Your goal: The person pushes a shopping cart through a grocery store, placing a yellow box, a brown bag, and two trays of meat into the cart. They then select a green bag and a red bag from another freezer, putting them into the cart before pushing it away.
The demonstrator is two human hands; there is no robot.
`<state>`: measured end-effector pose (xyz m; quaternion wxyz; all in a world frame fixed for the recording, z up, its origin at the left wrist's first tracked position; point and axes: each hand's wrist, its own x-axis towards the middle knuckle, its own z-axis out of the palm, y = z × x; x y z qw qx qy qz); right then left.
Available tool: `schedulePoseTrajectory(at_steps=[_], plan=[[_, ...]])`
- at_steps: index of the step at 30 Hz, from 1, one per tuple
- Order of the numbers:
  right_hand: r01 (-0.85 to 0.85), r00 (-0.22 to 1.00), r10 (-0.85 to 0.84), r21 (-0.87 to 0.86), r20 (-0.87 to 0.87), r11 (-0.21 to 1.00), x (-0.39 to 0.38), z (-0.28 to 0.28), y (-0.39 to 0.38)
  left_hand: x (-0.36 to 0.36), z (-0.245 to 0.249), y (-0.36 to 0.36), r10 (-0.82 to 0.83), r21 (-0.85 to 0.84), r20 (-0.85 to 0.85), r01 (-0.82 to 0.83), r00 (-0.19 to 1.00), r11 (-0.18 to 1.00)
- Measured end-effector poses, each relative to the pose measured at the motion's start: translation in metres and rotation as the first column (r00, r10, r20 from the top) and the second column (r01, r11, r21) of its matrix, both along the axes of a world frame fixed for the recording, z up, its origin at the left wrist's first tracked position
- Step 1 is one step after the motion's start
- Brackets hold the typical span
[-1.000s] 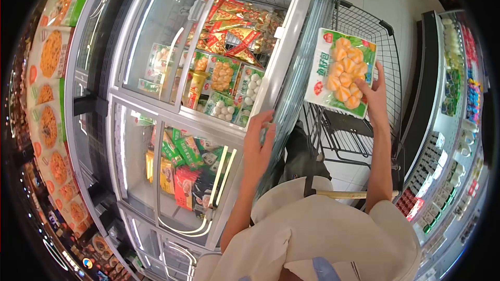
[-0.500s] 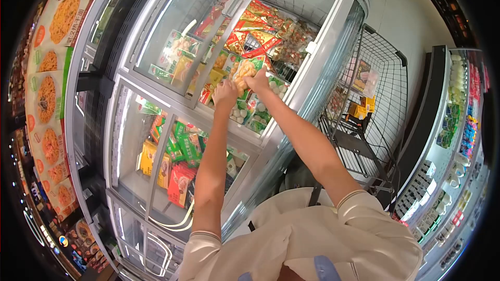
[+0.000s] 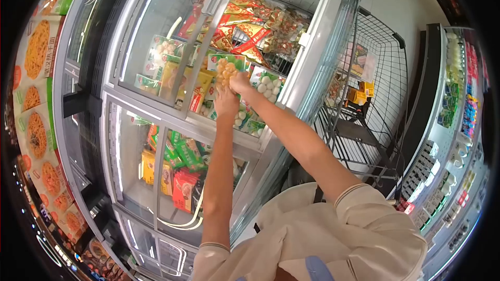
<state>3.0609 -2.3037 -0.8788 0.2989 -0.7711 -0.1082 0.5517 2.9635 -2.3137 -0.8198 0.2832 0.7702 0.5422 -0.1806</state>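
Observation:
Inside the open section of a chest freezer, I hold a clear-and-green bag of yellow-orange balls [image 3: 226, 70]. My right hand [image 3: 239, 82] is closed on its near right edge. My left hand [image 3: 226, 102] is closed at the bag's lower end, just below the right one; its fingertips are partly hidden. Right beside the hands lies a bag of white balls [image 3: 268, 86]. More bags of pale balls lie under my wrists. Yellow packets [image 3: 201, 87] are on the left, and red-and-gold packets [image 3: 252, 39] lie beyond.
Sliding glass lids with a metal frame [image 3: 195, 62] border the opening on the left. The freezer's metal rim [image 3: 307, 57] runs along the right. A wire shopping cart [image 3: 383, 109] with several packages stands to the right. Another freezer section [image 3: 177, 171] is nearer me.
The view has shifted slightly. Both hands have moved a little left with the bag and are closer together. More of the white-ball bag on the right now shows.

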Motion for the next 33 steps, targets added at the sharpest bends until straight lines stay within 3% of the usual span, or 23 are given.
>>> schedulePoseTrajectory(at_steps=[2, 3, 4, 6, 8, 10, 12, 14, 16, 18, 20, 22, 25, 29, 31, 32, 33], plan=[[0.058, 0.989, -0.082, 0.187, 0.124, 0.981, 0.001, 0.032, -0.013, 0.008, 0.024, -0.002, -0.01, 0.005, 0.046, 0.009, 0.999, 1.0], [0.086, 0.982, -0.142, 0.367, 0.127, 0.926, 0.01, 0.068, -0.027, 0.01, 0.026, -0.007, -0.046, 0.068, 0.125, 0.038, 0.991, 0.997], [0.104, 0.973, -0.198, 0.534, 0.121, 0.839, 0.022, 0.114, -0.041, 0.011, 0.029, -0.014, -0.085, 0.133, 0.201, 0.059, 0.976, 0.989], [0.187, 0.97, -0.242, 0.706, -0.022, 0.683, 0.061, 0.203, -0.075, 0.017, 0.044, -0.033, -0.094, 0.186, 0.326, 0.034, 0.941, 0.982], [0.027, 0.904, -0.331, 0.738, 0.27, 0.675, 0.11, 0.25, -0.117, 0.039, 0.086, -0.059, -0.027, 0.155, 0.427, -0.044, 0.904, 0.987], [-0.069, 0.644, -0.529, 0.731, 0.552, 0.679, 0.163, 0.25, -0.166, 0.063, 0.115, -0.091, -0.045, 0.146, 0.522, -0.037, 0.852, 0.989], [0.306, 0.551, -0.708, 0.683, 0.441, 0.664, 0.213, 0.213, -0.22, 0.092, 0.134, -0.12, -0.047, 0.156, 0.59, -0.057, 0.806, 0.986], [0.412, 0.411, -0.795, 0.686, 0.447, 0.599, 0.266, 0.133, -0.277, 0.119, 0.141, -0.142, -0.037, 0.185, 0.635, -0.106, 0.772, 0.977], [0.344, 0.334, -0.578, 0.475, 0.744, 0.81, 0.298, 0.069, -0.328, 0.132, 0.139, -0.136, 0.021, 0.193, 0.639, -0.186, 0.769, 0.963], [0.387, 0.413, -0.667, 0.544, 0.62, 0.745, 0.301, 0.092, -0.318, 0.136, 0.135, -0.104, 0.132, 0.148, 0.653, -0.296, 0.746, 0.944], [0.331, 0.529, -0.685, 0.621, 0.502, 0.711, 0.297, 0.113, -0.298, 0.117, 0.073, -0.042, 0.246, 0.09, 0.637, -0.388, 0.731, 0.917], [0.296, 0.598, -0.63, 0.594, 0.495, 0.748, 0.286, 0.12, -0.282, 0.098, -0.008, 0.01, -0.011, 0.316, 0.361, -0.112, 0.932, 0.942], [0.252, 0.649, -0.573, 0.568, 0.502, 0.783, 0.285, 0.089, -0.27, 0.115, -0.027, 0.032, -0.301, 0.402, 0.048, 0.258, 0.952, 0.879], [0.319, 0.645, -0.545, 0.459, 0.535, 0.829, 0.287, 0.003, -0.295, 0.114, -0.035, 0.038, -0.272, 0.251, -0.168, 0.308, 0.948, 0.918], [0.416, 0.665, -0.546, 0.354, 0.51, 0.838, 0.294, -0.058, -0.326, 0.096, -0.045, 0.04, -0.246, 0.222, -0.059, 0.253, 0.967, 0.942], [0.443, 0.728, -0.486, 0.208, 0.484, 0.872, 0.301, -0.079, -0.338, 0.088, -0.048, 0.043, -0.236, 0.208, -0.005, 0.231, 0.972, 0.95], [0.452, 0.789, -0.427, 0.053, 0.441, 0.891, 0.306, -0.096, -0.351, 0.08, -0.049, 0.045, -0.306, 0.232, -0.064, 0.313, 0.95, 0.921]])
